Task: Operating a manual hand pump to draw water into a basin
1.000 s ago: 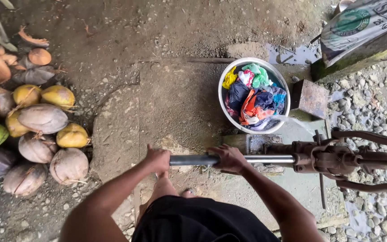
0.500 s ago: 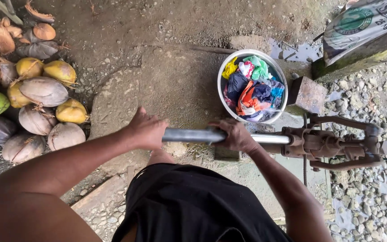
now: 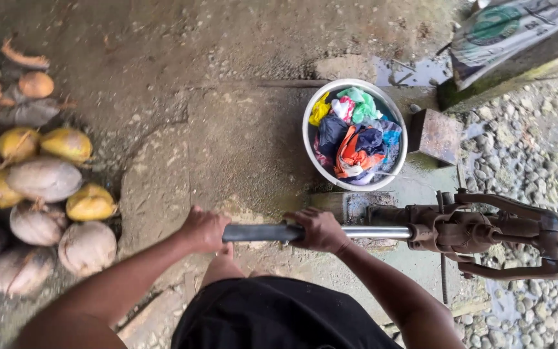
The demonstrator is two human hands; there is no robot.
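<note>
Both my hands grip the grey metal pump handle (image 3: 382,231), which runs level across the lower middle. My left hand (image 3: 205,229) closes over its free end. My right hand (image 3: 318,229) wraps the bar further along, toward the rusty hand pump (image 3: 479,232) at the right. Beyond the handle stands a white bucket (image 3: 307,145) stuffed with wet, many-coloured clothes (image 3: 355,137). My legs and black shorts (image 3: 279,317) fill the bottom edge.
A heap of coconuts (image 3: 40,187), husked and unhusked, lies at the left on the dirt. A rusty metal block (image 3: 435,134) sits beside the bucket. Wet gravel (image 3: 537,148) covers the right side, and a printed sack (image 3: 505,32) leans at the top right.
The pump handle rose toward me half a second ago and has dropped back down with both hands still on it. Water no longer streams into the bucket.
</note>
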